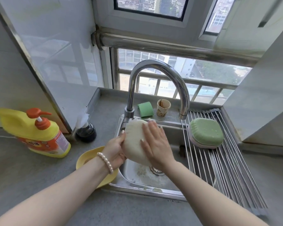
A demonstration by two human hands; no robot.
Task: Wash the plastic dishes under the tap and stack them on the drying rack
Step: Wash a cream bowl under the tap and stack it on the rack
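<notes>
Partly hidden by both hands, one white dish point(134, 141) is held over the sink point(137, 176): the left hand point(116, 149) grips its edge, the right hand point(155, 144) presses flat. One green dish point(206, 134) sits on the drying rack point(227, 168); one yellow dish point(90, 157), half covered by the left wrist, lies on the tabletop point(31, 176).

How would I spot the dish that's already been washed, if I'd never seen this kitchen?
Start at the steel sink and look right, to the wire drying rack laid over it. Near the rack's far end sits a green dish, upside down. It is the only thing on the rack; the other dishes are cream or yellow.
</notes>
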